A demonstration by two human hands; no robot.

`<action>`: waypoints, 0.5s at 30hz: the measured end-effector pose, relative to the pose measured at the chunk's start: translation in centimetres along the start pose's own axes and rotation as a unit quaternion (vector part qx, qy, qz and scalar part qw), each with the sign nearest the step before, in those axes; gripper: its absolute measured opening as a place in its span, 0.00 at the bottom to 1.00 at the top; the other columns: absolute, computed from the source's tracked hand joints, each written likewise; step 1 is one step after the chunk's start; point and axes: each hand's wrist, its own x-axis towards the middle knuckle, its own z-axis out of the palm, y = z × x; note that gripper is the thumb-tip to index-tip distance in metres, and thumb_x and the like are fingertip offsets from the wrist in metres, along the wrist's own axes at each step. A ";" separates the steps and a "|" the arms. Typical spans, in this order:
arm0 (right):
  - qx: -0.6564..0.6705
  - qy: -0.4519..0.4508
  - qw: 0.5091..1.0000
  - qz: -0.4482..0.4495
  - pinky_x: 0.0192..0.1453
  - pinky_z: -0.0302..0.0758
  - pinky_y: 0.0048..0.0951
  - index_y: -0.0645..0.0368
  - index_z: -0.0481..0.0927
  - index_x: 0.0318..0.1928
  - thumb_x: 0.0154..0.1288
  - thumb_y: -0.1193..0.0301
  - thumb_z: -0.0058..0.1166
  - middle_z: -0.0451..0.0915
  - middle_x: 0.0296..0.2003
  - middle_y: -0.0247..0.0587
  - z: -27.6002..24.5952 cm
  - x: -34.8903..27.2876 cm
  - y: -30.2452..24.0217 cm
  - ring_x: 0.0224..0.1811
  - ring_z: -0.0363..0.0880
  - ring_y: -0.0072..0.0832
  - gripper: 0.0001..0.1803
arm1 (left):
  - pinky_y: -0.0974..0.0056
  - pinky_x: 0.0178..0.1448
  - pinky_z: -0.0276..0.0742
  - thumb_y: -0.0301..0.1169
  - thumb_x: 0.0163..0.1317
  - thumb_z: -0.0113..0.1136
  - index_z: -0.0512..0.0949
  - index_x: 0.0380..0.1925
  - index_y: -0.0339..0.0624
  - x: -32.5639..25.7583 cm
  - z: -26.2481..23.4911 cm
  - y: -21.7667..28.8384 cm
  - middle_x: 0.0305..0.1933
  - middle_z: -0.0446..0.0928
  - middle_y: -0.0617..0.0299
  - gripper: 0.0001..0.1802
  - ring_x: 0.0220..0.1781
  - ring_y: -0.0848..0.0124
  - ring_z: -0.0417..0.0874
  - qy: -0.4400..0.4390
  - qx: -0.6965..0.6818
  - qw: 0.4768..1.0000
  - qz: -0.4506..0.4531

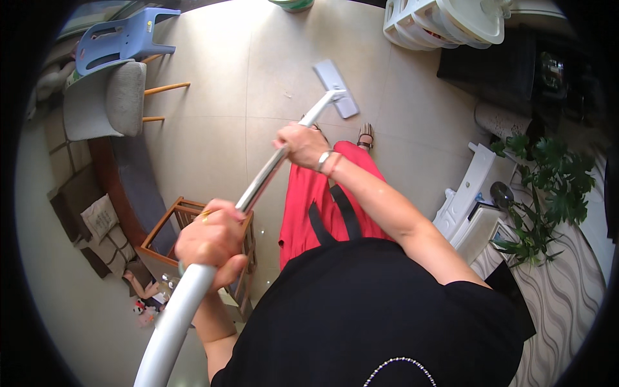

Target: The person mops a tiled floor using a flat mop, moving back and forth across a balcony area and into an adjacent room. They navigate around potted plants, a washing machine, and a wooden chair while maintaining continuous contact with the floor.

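A flat mop with a long white and silver handle [173, 319] runs diagonally from the lower left up to the middle of the head view. Its pale grey rectangular mop head [330, 74] rests on the tiled floor just beyond my feet. My left hand [209, 242], wearing a gold ring, is wrapped round the upper part of the handle. Farther down the handle, my right hand [300, 144] grips it, with a bracelet and a red string at the wrist. The palm sides of both hands are hidden.
On the left are a blue plastic stool [126, 37], a grey chair [126, 97] and a wooden-framed cart [174, 209]. White stacked bins [445, 22] stand at the far right. A white cabinet [469, 193] and leafy plants [561, 174] line the right. Pale tiled floor [206, 58] spreads ahead.
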 end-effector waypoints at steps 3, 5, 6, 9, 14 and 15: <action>-0.034 0.082 0.996 0.024 0.38 0.76 0.44 0.55 0.75 0.27 0.67 0.65 0.50 0.77 0.29 0.41 -3.7 -4.7 4.9 0.38 0.78 0.41 0.11 | 0.54 0.39 0.76 0.22 0.52 0.65 0.63 0.16 0.44 2.0 5.2 -2.5 0.14 0.65 0.65 0.18 0.17 0.67 0.69 -0.015 -0.087 0.995 0.036; -0.061 0.117 0.991 0.031 0.39 0.76 0.42 0.56 0.73 0.26 0.65 0.67 0.53 0.76 0.27 0.42 -7.5 -7.4 6.7 0.36 0.77 0.41 0.11 | 0.54 0.38 0.75 0.15 0.42 0.63 0.62 0.17 0.43 4.2 9.0 -3.5 0.16 0.65 0.62 0.18 0.19 0.62 0.71 -0.059 -0.112 0.990 0.068; -0.066 0.148 0.986 0.046 0.38 0.75 0.42 0.57 0.71 0.26 0.65 0.69 0.54 0.74 0.26 0.42 -8.5 -8.7 8.6 0.35 0.75 0.42 0.11 | 0.55 0.39 0.74 0.15 0.41 0.63 0.62 0.17 0.44 4.8 10.8 -4.5 0.18 0.65 0.61 0.18 0.21 0.61 0.71 -0.082 -0.122 0.986 0.080; -0.088 0.220 0.968 0.077 0.37 0.71 0.42 0.59 0.67 0.23 0.64 0.71 0.56 0.71 0.24 0.44 -10.3 -12.0 14.5 0.31 0.72 0.43 0.14 | 0.56 0.42 0.73 0.13 0.40 0.62 0.62 0.18 0.45 5.8 15.8 -8.2 0.19 0.64 0.62 0.18 0.23 0.61 0.70 -0.116 -0.117 0.979 0.118; -0.092 0.319 0.936 0.121 0.35 0.67 0.40 0.59 0.65 0.22 0.64 0.73 0.56 0.67 0.21 0.43 -11.8 -11.6 20.2 0.28 0.67 0.43 0.16 | 0.53 0.54 0.78 0.11 0.49 0.58 0.62 0.20 0.41 8.9 17.2 -11.9 0.21 0.64 0.63 0.16 0.23 0.66 0.72 -0.189 -0.162 0.966 0.069; -0.094 0.331 0.932 0.115 0.35 0.67 0.40 0.59 0.65 0.22 0.64 0.74 0.56 0.67 0.21 0.43 -11.6 -10.6 20.2 0.28 0.67 0.43 0.16 | 0.52 0.57 0.78 0.11 0.51 0.57 0.62 0.20 0.41 9.4 16.5 -12.3 0.21 0.66 0.63 0.16 0.24 0.66 0.73 -0.174 -0.154 0.971 0.064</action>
